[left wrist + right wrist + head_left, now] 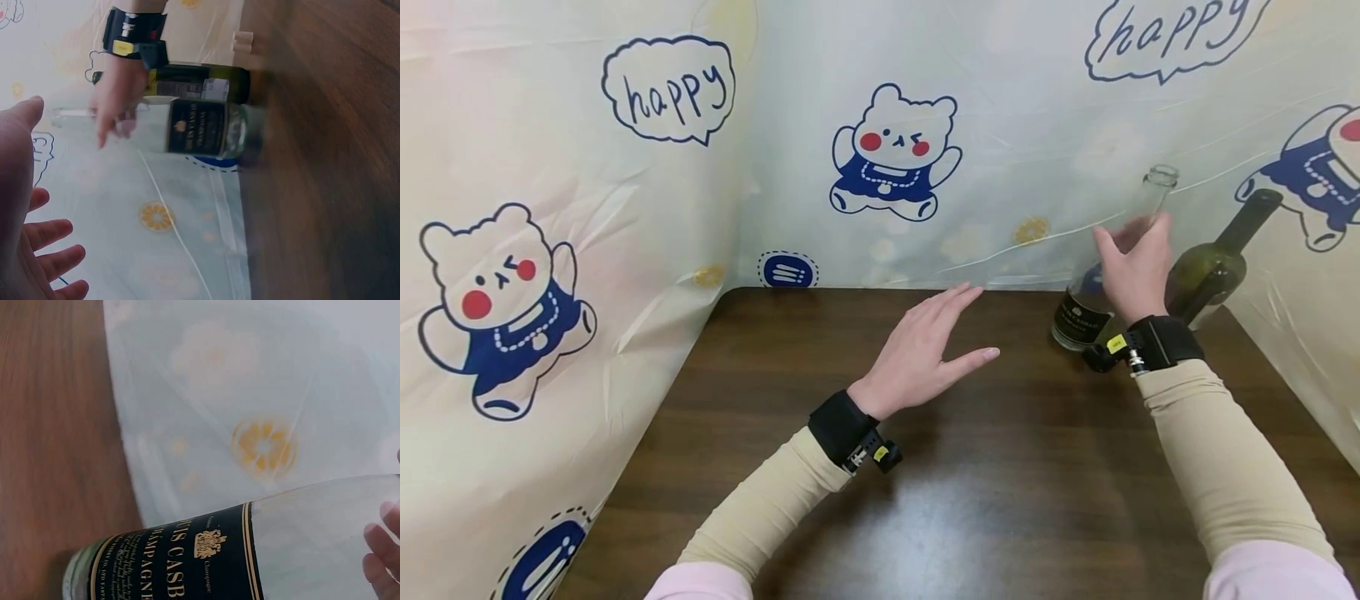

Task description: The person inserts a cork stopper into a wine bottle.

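A clear glass bottle (1078, 312) with a black label stands at the back right of the table. My right hand (1138, 271) holds it around its upper part, with the thumb on the left side. Fingertips (382, 547) show against the glass in the right wrist view, above the label (181, 556). Right behind that wrist is a dark green wine bottle (1206, 271), partly hidden by the hand. Over the middle of the table hovers my left hand (921, 354), fingers straight, thumb spread, nothing in it.
The brown wooden table (760, 358) ends against a printed curtain (1000, 125) with bears and the word happy, at the back and both sides. Two small pale pieces (242, 42) lie near the green bottle in the left wrist view.
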### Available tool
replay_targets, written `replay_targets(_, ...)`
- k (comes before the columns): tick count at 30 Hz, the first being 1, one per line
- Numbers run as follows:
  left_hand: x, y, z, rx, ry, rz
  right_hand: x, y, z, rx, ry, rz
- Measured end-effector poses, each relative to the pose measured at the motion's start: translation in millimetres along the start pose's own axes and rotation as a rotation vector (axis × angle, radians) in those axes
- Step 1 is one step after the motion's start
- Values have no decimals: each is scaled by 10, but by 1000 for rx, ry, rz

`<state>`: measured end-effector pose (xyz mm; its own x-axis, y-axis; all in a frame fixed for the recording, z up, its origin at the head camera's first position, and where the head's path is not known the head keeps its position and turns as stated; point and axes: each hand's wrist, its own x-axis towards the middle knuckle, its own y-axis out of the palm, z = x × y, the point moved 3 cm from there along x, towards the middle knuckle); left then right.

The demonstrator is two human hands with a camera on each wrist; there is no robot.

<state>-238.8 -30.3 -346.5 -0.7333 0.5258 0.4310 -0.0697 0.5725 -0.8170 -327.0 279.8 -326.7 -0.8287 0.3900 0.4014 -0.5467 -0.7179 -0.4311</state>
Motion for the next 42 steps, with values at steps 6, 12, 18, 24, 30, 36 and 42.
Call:
replay_targets(6,40,30,-36,-4,0,7,-95,21,425,45,-100,26)
replay_targets(12,83,41,-73,-16,11,-2,-243,66,815,111,-169,65)
replay_targets(18,121,54,-85,-63,-26,21,-429,110,1166,237,-273,106)
replay_targets(24,142,46,-103,-169,-34,-8,-602,149,1472,399,-377,179)
replay_targets(30,124,-23,-127,-219,-2,-111,-736,161,1659,468,-388,218)
replay_targets(36,115,-88,-121,-255,16,-220,-888,200,1795,552,-448,266)
replay_targets(42,71,-167,-112,-288,8,-262,-1070,227,1902,516,-423,382)
